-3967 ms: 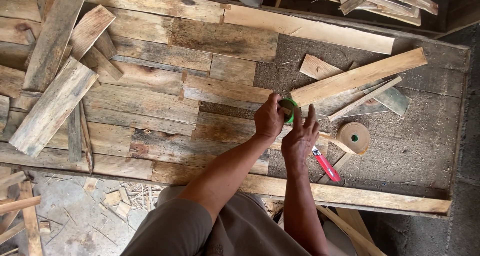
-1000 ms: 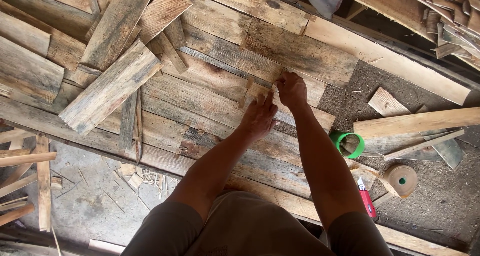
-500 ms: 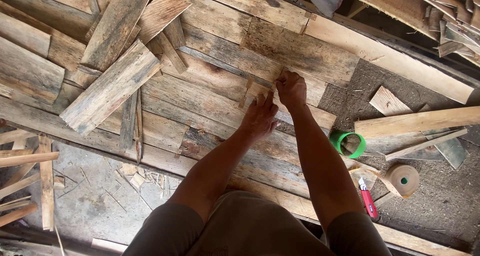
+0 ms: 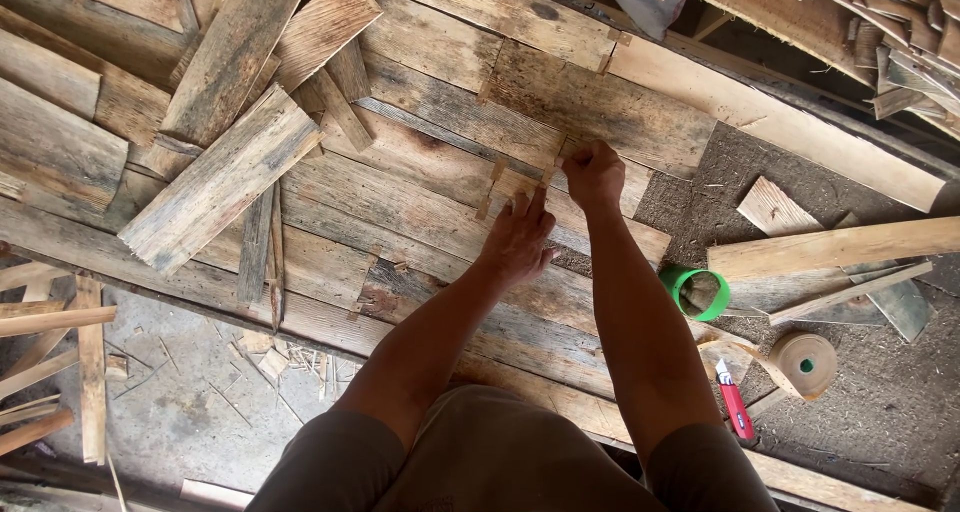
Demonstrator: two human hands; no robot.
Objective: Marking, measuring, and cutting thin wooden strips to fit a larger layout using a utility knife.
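Note:
Weathered wooden planks [image 4: 420, 212] lie side by side below me. My left hand [image 4: 520, 237] rests flat on one plank, fingers stretched out and apart, holding nothing. Just above and to its right, my right hand [image 4: 592, 172] is closed at a seam between planks. Its fingers pinch the top of a thin wood sliver [image 4: 548, 177] that runs down toward my left fingertips. A second short sliver [image 4: 490, 187] lies on the planks just left of my left hand. Both forearms reach up from the bottom of the view.
A green roll [image 4: 697, 292], a brown tape roll [image 4: 800, 364] and a red utility knife [image 4: 735, 407] lie right of my right arm. A long pale board [image 4: 835, 247] crosses there. Loose boards [image 4: 220, 177] are stacked at the upper left, and wood scraps [image 4: 270, 357] litter the floor.
Four seconds ago both hands were at the green roll on the right. They have since moved left onto the plank seam. Over the last second they barely shifted.

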